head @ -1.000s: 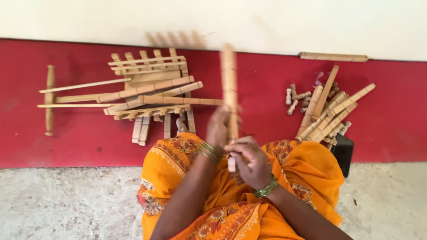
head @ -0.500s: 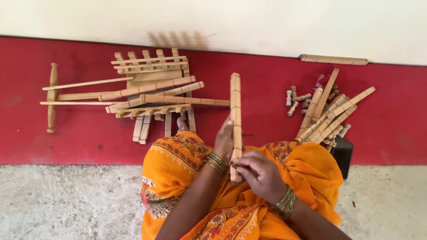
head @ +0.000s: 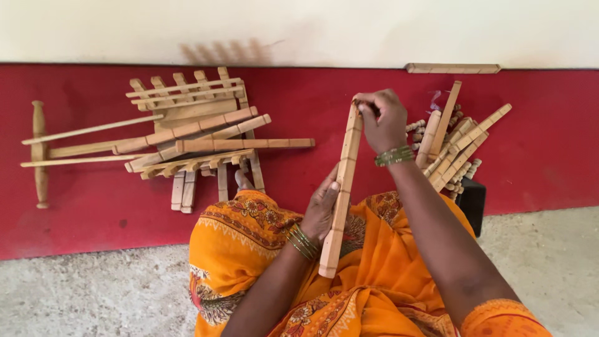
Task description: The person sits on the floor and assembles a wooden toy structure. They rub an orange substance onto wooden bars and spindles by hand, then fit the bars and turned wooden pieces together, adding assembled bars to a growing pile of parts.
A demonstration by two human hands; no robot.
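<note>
A long, pale wooden bar [head: 342,193] with shallow notches cut along its edge stands nearly upright over the person's lap, which is draped in orange cloth [head: 249,243]. The left hand [head: 321,209] has its fingers closed around the bar's lower half; the right hand [head: 382,118] pinches its top end. A stack of wooden frames [head: 187,131] lies on the red mat [head: 93,224] to the left, more notched sticks [head: 458,146] to the right.
</note>
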